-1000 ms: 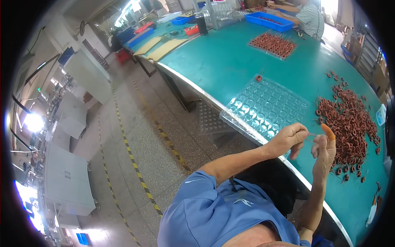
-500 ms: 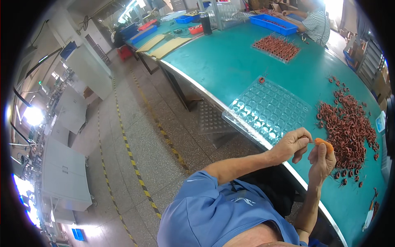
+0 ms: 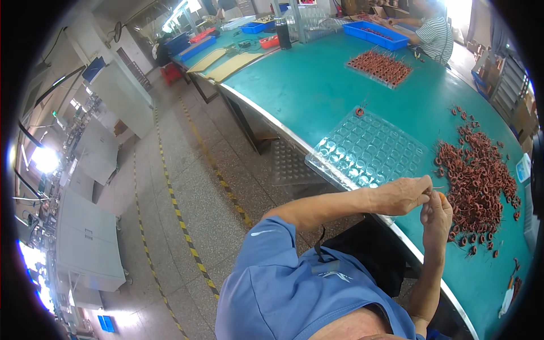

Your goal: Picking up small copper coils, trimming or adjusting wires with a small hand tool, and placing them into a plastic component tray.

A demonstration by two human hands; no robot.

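My left hand (image 3: 403, 195) and my right hand (image 3: 436, 220) meet over the table's near edge, both closed in a pinch. Thin wire (image 3: 438, 187) sticks out between the fingertips, apparently from a small wire-wound ring coil mostly hidden by the fingers. An orange finger cot (image 3: 442, 196) covers a fingertip of my right hand. Just beyond my hands lies a clear plastic tray (image 3: 371, 148) with round pockets; one coil (image 3: 359, 112) sits at its far corner. To the right spreads a heap of reddish-brown ring coils (image 3: 473, 178) with wire leads.
A tray filled with coils (image 3: 379, 67) lies farther back on the green table (image 3: 306, 79). Beyond it are a blue bin (image 3: 375, 35) and a co-worker in a striped shirt (image 3: 436, 38). A dark bottle (image 3: 283, 33) stands far left. An orange-and-white tool (image 3: 508, 297) lies near right.
My left wrist has turned and the hand has shifted slightly right. My right hand has moved a little left, its orange-covered fingertip now largely hidden. Both stay pinched together.
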